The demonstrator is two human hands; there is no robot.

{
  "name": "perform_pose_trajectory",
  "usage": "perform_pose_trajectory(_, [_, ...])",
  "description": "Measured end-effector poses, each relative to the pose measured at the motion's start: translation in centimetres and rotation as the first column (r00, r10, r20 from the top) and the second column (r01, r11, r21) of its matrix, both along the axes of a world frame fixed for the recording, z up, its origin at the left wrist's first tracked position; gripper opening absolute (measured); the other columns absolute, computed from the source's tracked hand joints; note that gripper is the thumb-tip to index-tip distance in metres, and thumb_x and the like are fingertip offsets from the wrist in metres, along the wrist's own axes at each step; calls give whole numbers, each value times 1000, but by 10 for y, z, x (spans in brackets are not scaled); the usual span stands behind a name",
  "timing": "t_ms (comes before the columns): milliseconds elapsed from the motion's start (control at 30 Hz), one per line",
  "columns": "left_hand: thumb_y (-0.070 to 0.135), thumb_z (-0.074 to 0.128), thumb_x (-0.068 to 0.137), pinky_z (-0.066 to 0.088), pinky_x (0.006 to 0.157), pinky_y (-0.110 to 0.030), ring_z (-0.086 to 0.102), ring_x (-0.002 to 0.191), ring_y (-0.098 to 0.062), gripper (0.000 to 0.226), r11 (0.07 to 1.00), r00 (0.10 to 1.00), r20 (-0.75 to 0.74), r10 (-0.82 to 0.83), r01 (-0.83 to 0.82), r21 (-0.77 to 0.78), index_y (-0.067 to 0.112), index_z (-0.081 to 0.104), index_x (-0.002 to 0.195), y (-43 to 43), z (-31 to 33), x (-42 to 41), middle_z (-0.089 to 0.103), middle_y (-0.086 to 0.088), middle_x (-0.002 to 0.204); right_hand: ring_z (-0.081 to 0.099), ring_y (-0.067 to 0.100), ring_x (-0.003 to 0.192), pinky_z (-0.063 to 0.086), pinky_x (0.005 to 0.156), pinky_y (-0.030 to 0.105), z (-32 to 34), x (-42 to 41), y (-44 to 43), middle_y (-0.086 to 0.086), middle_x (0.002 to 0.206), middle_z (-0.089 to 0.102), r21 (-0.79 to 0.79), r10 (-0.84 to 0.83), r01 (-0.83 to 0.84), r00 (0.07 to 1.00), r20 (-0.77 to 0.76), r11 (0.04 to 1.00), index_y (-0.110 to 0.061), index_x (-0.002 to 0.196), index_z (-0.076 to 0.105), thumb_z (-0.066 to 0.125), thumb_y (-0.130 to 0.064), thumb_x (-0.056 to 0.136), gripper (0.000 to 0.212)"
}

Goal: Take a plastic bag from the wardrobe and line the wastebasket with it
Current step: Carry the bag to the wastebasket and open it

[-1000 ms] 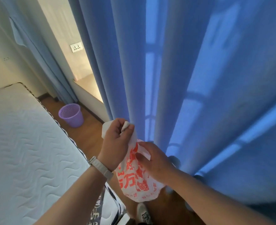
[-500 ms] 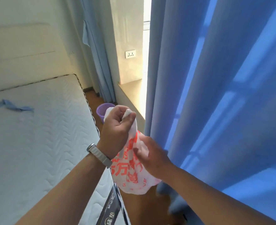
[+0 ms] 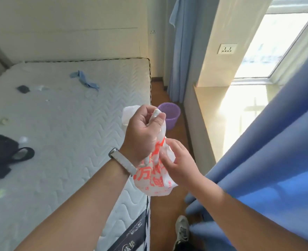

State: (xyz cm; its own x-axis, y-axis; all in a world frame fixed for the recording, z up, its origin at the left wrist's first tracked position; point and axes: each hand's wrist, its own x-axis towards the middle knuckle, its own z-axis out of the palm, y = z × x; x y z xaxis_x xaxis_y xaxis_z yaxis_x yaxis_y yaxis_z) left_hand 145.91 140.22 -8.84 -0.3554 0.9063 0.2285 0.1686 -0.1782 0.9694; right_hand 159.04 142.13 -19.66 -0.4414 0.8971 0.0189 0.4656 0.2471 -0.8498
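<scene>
Plastic bag (image 3: 154,178), white with red print, hangs crumpled between both hands: left hand (image 3: 142,134) is closed around its top, right hand (image 3: 178,163) pinches its side. Beyond the left hand stands the purple wastebasket (image 3: 169,115); its inside is not visible.

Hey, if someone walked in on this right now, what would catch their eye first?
Probably the white bag with red print, centre frame, gripped at the top by the left hand while the right hand pinches its side. Beyond it, a purple wastebasket stands on the floor between the mattress and the sunlit window ledge.
</scene>
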Motion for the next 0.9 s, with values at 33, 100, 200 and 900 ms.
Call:
perform_pose_trajectory(33, [12, 59, 94, 43, 59, -16, 48, 57, -1, 13, 1000, 1000, -2, 20, -20, -9, 17, 56, 83, 14, 0, -1, 53, 17, 61, 49, 6, 125, 46, 105, 41, -1, -1, 15, -17, 138, 51, 7, 20, -20, 1000, 6, 1000, -38, 137, 48, 48, -59, 91, 51])
perform_pose_trajectory(100, [11, 59, 94, 42, 58, -15, 48, 56, -1, 15, 998, 998, -18, 56, -56, -17, 20, 55, 82, 40, 3, -1, 54, 19, 59, 47, 5, 128, 45, 106, 39, -2, -1, 44, -15, 140, 50, 15, 56, -56, 998, 7, 998, -34, 139, 49, 49, -59, 91, 54])
perform_pose_trajectory(200, [12, 60, 94, 43, 58, -15, 48, 56, -1, 13, 995, 994, -42, 101, -101, -20, 18, 56, 83, 74, 10, 2, 54, 19, 59, 44, 5, 130, 43, 108, 37, 0, 0, 82, -16, 143, 48, 13, 103, -103, 995, -5, 995, -34, 141, 48, 51, -57, 93, 53])
perform_pose_trajectory(900, [29, 57, 95, 45, 58, -14, 58, 66, -5, 8, 992, 995, -86, -54, 43, -123, 29, 59, 88, 342, -43, -34, 58, 22, 66, 45, 3, 129, 45, 108, 40, -38, -18, 323, -27, 142, 44, -71, -119, 129, 985, 124, 989, -48, 137, 41, 46, -63, 94, 46])
